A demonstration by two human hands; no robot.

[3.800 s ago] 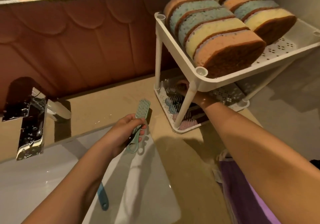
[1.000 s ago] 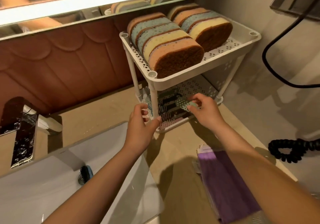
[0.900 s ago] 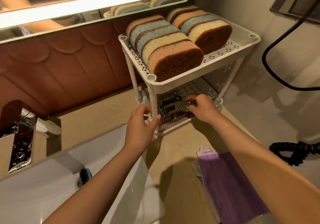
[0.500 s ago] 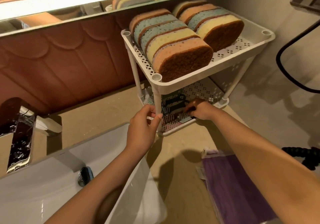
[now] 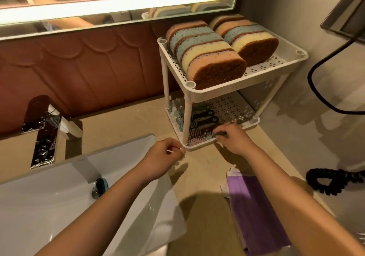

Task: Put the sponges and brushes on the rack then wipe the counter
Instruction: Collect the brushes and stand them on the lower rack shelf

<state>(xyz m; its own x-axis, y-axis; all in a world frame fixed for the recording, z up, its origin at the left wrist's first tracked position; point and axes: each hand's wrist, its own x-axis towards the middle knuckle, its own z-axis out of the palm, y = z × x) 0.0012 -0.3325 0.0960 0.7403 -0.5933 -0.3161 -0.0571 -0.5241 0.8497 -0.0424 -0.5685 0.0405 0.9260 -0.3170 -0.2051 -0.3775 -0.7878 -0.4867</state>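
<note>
Now | right hand [image 5: 233,140] at the lower shelf of the rack [image 5: 227,90], fingers curled on a brush [image 5: 219,135] by its front edge | left hand [image 5: 164,157] curled beside the front leg, grip unclear | sponges [image 5: 207,56] on the top shelf | blue brush [image 5: 101,185] lying in the sink [image 5: 49,206]

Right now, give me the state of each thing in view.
rack, upright on the counter.
sponges, standing on edge in two rows on the top shelf.
brushes, lying on the lower shelf.
blue brush, lying in the sink.
purple cloth, folded on the counter.
right hand, gripping one of the brushes.
left hand, fingers curled beside the rack; grip unclear.
</note>
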